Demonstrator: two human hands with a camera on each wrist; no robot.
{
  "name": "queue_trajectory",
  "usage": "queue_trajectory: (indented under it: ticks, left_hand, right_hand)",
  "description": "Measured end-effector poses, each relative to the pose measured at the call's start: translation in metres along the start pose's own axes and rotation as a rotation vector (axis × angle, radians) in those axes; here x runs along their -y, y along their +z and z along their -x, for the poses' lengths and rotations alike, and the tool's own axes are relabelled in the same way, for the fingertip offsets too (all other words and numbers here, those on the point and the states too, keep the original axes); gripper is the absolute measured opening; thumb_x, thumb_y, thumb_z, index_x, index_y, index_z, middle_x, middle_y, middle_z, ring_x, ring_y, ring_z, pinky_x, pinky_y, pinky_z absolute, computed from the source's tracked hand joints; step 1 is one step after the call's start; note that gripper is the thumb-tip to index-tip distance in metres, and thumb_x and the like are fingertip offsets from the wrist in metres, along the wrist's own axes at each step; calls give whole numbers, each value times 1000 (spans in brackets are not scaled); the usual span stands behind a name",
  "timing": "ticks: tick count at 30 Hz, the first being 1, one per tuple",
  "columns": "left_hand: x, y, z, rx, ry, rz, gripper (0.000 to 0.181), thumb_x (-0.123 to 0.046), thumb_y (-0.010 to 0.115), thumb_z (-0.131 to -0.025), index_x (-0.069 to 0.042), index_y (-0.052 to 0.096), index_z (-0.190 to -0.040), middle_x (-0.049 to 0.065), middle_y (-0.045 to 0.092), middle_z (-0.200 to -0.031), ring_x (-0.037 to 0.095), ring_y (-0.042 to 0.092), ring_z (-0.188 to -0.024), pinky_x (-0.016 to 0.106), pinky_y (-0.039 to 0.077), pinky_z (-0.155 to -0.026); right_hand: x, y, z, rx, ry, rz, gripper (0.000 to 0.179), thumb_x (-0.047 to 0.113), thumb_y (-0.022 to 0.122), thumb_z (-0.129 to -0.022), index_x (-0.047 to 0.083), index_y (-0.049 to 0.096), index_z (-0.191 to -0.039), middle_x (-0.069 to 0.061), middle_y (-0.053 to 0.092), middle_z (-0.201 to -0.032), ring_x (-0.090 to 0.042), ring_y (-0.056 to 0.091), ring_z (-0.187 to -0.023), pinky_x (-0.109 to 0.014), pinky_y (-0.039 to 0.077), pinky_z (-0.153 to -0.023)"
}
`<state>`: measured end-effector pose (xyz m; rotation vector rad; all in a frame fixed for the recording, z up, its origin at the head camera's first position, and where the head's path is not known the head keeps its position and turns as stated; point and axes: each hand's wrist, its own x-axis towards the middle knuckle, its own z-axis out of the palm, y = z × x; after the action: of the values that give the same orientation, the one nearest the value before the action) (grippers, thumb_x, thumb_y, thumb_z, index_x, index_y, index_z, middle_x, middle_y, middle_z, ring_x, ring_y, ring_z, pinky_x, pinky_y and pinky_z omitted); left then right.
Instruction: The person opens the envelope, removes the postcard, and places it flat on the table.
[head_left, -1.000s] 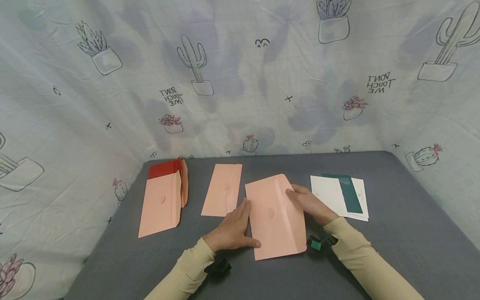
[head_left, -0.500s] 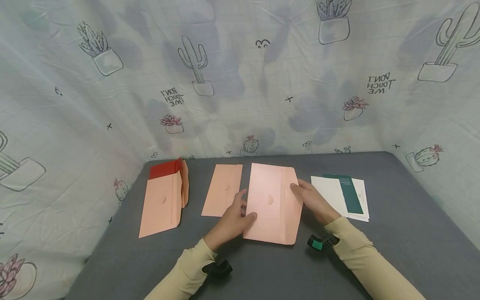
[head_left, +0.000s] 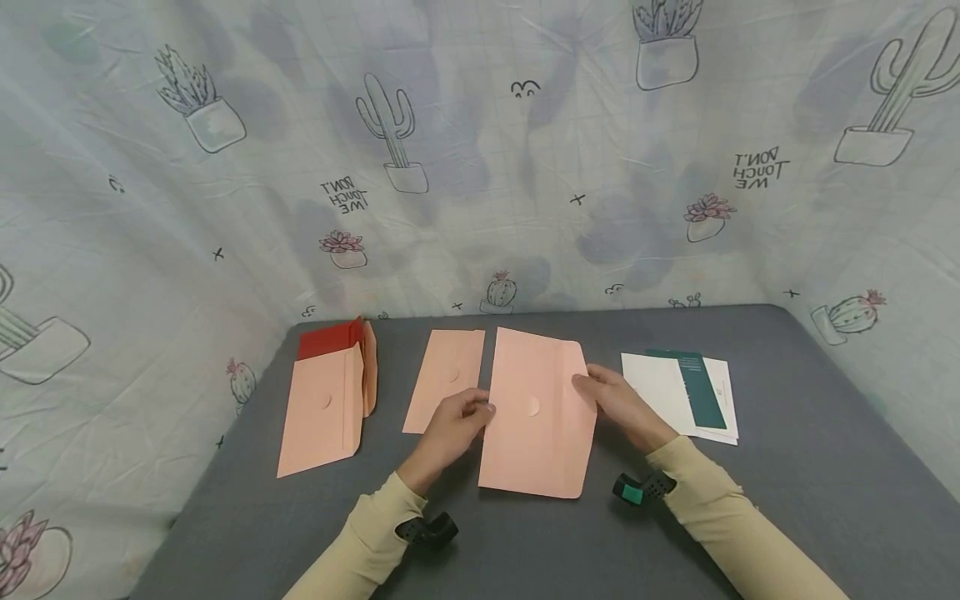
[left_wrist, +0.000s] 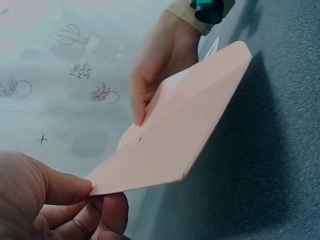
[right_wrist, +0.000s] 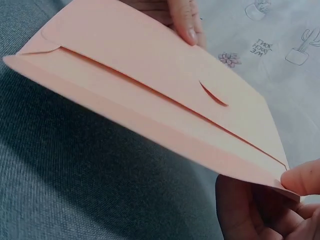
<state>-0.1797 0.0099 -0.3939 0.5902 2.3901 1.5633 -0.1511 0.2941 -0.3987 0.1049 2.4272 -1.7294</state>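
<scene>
Both hands hold a pink paper envelope (head_left: 525,450) above the table, tilted, with its flap side on the right. My left hand (head_left: 447,425) pinches its left edge between thumb and fingers. At the upper right, my right hand (head_left: 621,406) pinches the open flap, thumb on top and fingers beneath. In the right wrist view the envelope (right_wrist: 130,55) has its long mouth slightly parted along the flap fold, and a curved slit shows in its front panel. The left wrist view has the envelope (left_wrist: 170,135) between both hands, its near edge under the left thumb.
Another pink envelope (head_left: 448,367) lies just left of the held one. Farther left is a pile of pink envelopes (head_left: 318,425) with a red envelope (head_left: 330,337). White cards (head_left: 654,387) and a dark green card (head_left: 701,392) lie on the grey table (head_left: 540,558) at right.
The envelope has risen and turned to stand more upright, moving slightly left. My left hand, earlier spread against its left edge, now pinches that edge. The right hand keeps its grip.
</scene>
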Motion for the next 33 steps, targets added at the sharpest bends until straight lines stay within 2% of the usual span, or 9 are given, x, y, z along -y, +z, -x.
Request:
queue_trajectory:
  ticks: [4,8,11,14,18,24,29,33]
  left_hand:
    - [-1,-4,0,-23,-6,16,26,-15,58,-102,-1,67,-121,4,61,-77,23,57,-70,25,44,-57]
    - [-1,-7,-3,-71,-19,51,24,-14,58,-102,-2,66,-121,3,58,-73,18,52,-61,24,43,-53]
    - [0,-12,-5,-98,-29,90,23,-12,58,-102,-2,66,-121,2,55,-71,17,49,-59,24,43,-53]
    - [0,-18,-7,-120,-40,119,22,-11,56,-103,-2,66,-121,2,53,-71,16,48,-58,24,42,-53]
    - [-4,-31,-8,-157,-39,118,24,-11,55,-104,-1,65,-123,2,52,-73,14,49,-61,23,42,-54]
    - [-9,-59,-7,-223,-51,108,29,-14,52,-105,-2,62,-130,3,55,-80,17,51,-69,24,46,-57]
    - [-11,-82,-8,-285,-69,102,30,-14,51,-106,-1,60,-131,3,58,-83,15,53,-69,27,51,-61]
    - [-10,-97,-8,-304,-91,79,32,-17,50,-107,-2,59,-134,5,62,-88,15,57,-74,29,52,-67]
  right_hand:
    - [0,2,-1,8,-2,-34,62,48,40,-108,5,40,-152,-18,66,-121,-21,69,-98,-39,57,-85]
    - [0,3,-2,3,1,-98,69,56,31,-107,4,38,-151,-21,65,-124,-21,70,-91,-38,60,-75]
    - [-2,4,-4,2,18,-131,61,49,32,-109,0,43,-144,-18,69,-110,-19,68,-82,-36,60,-70]
    - [-6,6,-5,46,31,-111,49,37,38,-110,-2,49,-137,-13,66,-98,-16,62,-71,-32,57,-63]
    - [-10,8,-5,125,25,-71,40,29,45,-108,-2,55,-131,-10,66,-95,-14,56,-64,-29,52,-54]
    - [-12,10,-5,174,28,-75,38,28,45,-108,0,57,-131,-9,68,-95,-15,56,-63,-28,50,-52]
    - [-13,9,-6,202,19,-71,39,27,43,-109,0,55,-133,-9,68,-97,-15,58,-65,-29,52,-54]
    - [-14,9,-6,214,15,-76,39,28,42,-110,0,54,-134,-9,67,-98,-16,59,-66,-30,53,-56]
